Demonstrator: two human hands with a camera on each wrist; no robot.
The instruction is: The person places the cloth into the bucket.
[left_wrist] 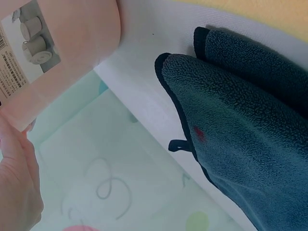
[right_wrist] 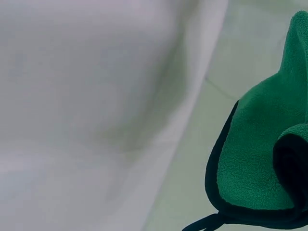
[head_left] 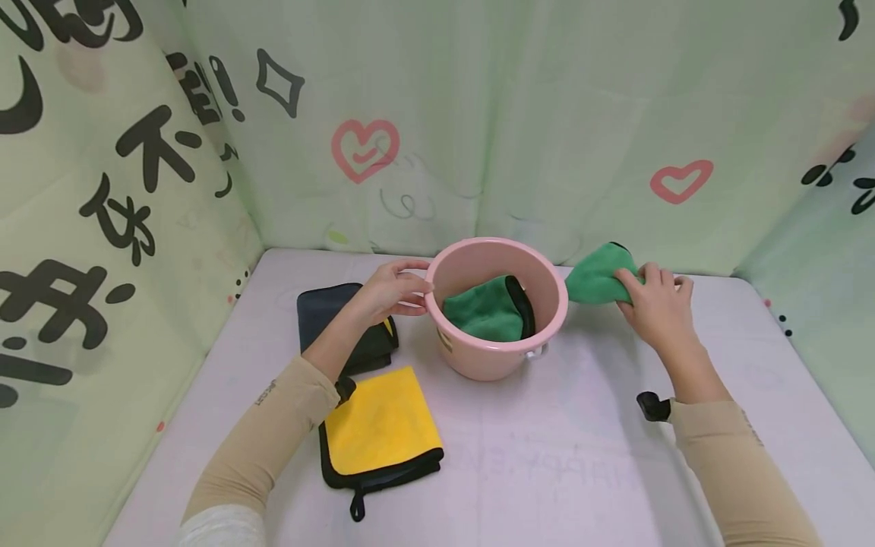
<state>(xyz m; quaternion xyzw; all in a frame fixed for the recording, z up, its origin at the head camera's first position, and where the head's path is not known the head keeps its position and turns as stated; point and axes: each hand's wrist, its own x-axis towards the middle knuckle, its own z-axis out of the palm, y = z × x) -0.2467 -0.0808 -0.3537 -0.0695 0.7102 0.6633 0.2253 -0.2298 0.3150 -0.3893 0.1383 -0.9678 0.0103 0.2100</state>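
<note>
A pink bucket (head_left: 478, 357) stands on the table, a green cloth with black edging (head_left: 487, 310) lying inside it. My left hand (head_left: 393, 292) grips the bucket's left rim; in the left wrist view the hand (left_wrist: 19, 178) shows at the lower left against the bucket (left_wrist: 91, 33). To the right of the bucket, my right hand (head_left: 659, 304) holds a second green cloth (head_left: 598, 275) up near the rim. The right wrist view shows this cloth (right_wrist: 255, 159) hanging with a folded corner and a black loop; the hand itself is out of that view.
A folded yellow cloth with black edging (head_left: 383, 425) lies on the near left of the table. Behind it is a dark grey folded cloth (head_left: 321, 308), partly hidden by my left forearm. Light green printed curtains (head_left: 547, 114) enclose the table (head_left: 547, 471) at the back and sides.
</note>
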